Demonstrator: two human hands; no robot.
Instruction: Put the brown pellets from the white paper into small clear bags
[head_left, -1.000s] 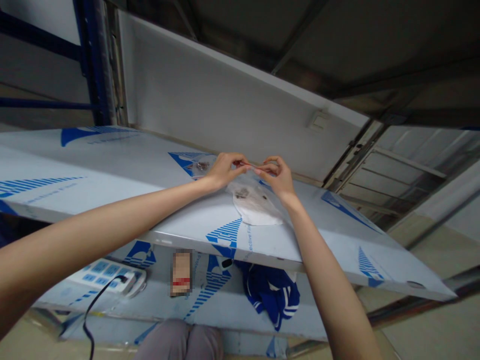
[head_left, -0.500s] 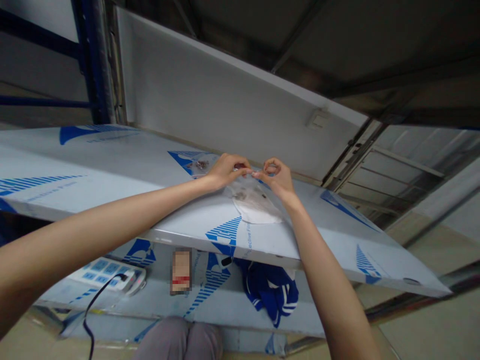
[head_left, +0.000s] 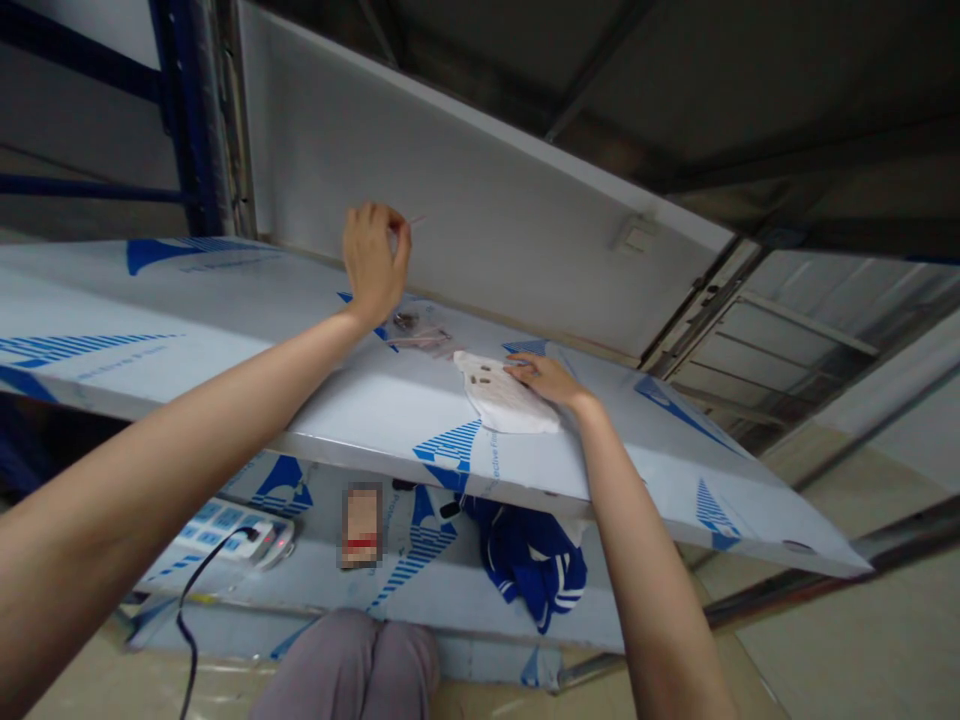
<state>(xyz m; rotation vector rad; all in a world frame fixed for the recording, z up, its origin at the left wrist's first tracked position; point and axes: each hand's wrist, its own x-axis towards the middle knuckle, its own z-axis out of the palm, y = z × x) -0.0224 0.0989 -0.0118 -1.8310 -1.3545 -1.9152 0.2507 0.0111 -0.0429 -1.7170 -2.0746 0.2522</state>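
My left hand (head_left: 376, 255) is raised above the back of the worktop, thumb and fingers pinched together. A thin pale strip (head_left: 417, 219), too blurred to name further, sticks out from the pinch. My right hand (head_left: 547, 376) lies with fingers stretched out over the edge of a white tissue-like sheet (head_left: 517, 412). Several small brown pieces (head_left: 481, 380) rest on that sheet, just left of my right fingertips. Left of the sheet lie a clear plastic bag (head_left: 435, 340) and a small heap of dark bits (head_left: 406, 321).
The worktop (head_left: 247, 390) is covered in blue-printed protective film. A white panel (head_left: 480, 220) rises behind it. On the shelf below are a power strip (head_left: 225, 530) with a black cable, a blurred-out box (head_left: 362, 525) and a blue-and-white cloth (head_left: 532, 560).
My hands have parted from a pinch over the clear bag. The left went up and leftward; the right came down onto the sheet. The bag no longer covers the sheet, and brown pieces show on it.
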